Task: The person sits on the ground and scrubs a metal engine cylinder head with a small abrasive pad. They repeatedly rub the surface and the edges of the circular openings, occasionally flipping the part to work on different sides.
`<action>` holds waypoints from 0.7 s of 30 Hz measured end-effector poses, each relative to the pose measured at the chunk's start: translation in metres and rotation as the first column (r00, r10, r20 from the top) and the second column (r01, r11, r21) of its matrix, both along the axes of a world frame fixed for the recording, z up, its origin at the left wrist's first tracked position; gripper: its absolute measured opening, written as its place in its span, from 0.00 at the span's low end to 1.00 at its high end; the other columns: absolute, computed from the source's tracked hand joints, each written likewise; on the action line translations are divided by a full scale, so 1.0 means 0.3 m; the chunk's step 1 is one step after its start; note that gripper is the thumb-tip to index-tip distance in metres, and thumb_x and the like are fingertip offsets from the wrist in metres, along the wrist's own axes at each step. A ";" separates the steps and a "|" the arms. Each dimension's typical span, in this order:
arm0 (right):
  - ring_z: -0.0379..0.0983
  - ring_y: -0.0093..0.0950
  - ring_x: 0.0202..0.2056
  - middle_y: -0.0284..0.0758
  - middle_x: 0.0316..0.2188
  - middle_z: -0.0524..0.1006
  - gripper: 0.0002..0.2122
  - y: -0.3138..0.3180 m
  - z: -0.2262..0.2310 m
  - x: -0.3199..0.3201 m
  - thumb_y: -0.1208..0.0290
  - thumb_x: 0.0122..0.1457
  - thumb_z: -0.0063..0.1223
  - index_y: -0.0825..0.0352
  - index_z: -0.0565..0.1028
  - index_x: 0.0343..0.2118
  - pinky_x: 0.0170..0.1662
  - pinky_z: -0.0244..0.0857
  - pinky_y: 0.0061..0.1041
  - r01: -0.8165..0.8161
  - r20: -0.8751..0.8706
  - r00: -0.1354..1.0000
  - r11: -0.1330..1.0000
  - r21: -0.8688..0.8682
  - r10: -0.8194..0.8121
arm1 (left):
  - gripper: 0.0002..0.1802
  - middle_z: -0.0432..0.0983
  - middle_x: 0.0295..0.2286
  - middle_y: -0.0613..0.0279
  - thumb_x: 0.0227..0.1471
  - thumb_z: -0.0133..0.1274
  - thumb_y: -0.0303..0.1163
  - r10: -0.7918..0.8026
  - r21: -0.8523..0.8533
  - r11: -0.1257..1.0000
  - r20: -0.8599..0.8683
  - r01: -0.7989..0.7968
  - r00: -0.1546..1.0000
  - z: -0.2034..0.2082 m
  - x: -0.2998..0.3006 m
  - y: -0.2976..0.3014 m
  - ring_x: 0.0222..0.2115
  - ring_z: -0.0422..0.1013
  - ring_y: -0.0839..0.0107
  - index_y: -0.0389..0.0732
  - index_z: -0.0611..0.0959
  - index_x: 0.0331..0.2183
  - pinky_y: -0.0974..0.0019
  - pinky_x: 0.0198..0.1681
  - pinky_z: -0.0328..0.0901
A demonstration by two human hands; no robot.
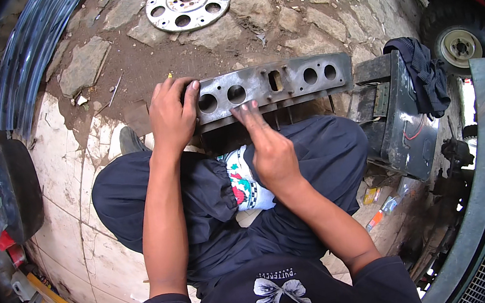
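A long grey metal plate (261,92) with round holes, a slot and several studs stands tilted above my knees. It looks like an engine part, but its exact kind is unclear. My left hand (172,114) is closed on its left end, the thumb against the face and the fingers over the far side. Below the second round hole, my right hand (271,154) touches the plate's lower edge with its blackened index and middle fingertips. Those two fingers are stretched out and the others curl in; nothing shows between them.
A pale round metal disc with holes (198,14) lies ahead on the stony ground. Bundled metal strips (29,62) are at far left. To my right, a dark cloth (419,71) hangs over a black box (401,127), with a vehicle tyre (460,37) beyond.
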State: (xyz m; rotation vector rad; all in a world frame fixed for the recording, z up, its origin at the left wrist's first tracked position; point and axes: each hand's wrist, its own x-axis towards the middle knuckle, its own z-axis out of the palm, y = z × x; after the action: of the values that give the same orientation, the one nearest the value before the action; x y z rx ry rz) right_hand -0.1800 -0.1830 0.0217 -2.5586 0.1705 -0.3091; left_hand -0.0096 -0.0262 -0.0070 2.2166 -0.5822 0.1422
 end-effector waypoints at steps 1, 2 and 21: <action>0.74 0.46 0.64 0.47 0.60 0.80 0.31 0.018 0.007 0.000 0.91 0.57 0.42 0.71 0.72 0.66 0.61 0.74 0.42 0.030 -0.020 0.999 1.000 -0.005 -0.030 | 0.12 0.82 0.36 0.53 0.65 0.59 0.38 0.002 -0.002 1.000 -0.009 -0.002 1.000 -0.001 -0.003 0.002 0.39 0.75 0.49 0.39 0.89 0.40 0.51 0.45 0.69; 0.74 0.46 0.64 0.48 0.61 0.79 0.32 -0.001 0.016 -0.001 0.91 0.57 0.41 0.71 0.70 0.68 0.61 0.74 0.42 0.012 -0.048 0.999 0.999 -0.032 -0.014 | 0.12 0.82 0.36 0.53 0.65 0.60 0.38 0.003 -0.004 1.000 -0.018 -0.003 1.000 -0.002 -0.009 0.008 0.39 0.75 0.49 0.39 0.89 0.40 0.51 0.45 0.69; 0.84 0.47 0.43 0.56 0.69 0.69 0.34 -0.043 -0.015 0.006 0.84 0.58 0.45 0.72 0.65 0.72 0.49 0.78 0.39 -0.085 -0.023 0.996 0.974 -0.211 0.082 | 0.15 0.81 0.37 0.49 0.66 0.58 0.41 0.015 -0.006 1.000 -0.058 -0.015 0.998 -0.003 -0.011 0.006 0.41 0.74 0.47 0.38 0.89 0.41 0.47 0.48 0.69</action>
State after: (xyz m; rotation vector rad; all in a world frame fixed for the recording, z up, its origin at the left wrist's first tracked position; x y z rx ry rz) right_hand -0.1783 -0.1959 0.0172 -2.7703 0.0361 -0.2901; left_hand -0.0128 -0.0244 -0.0079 2.2121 -0.5331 0.0875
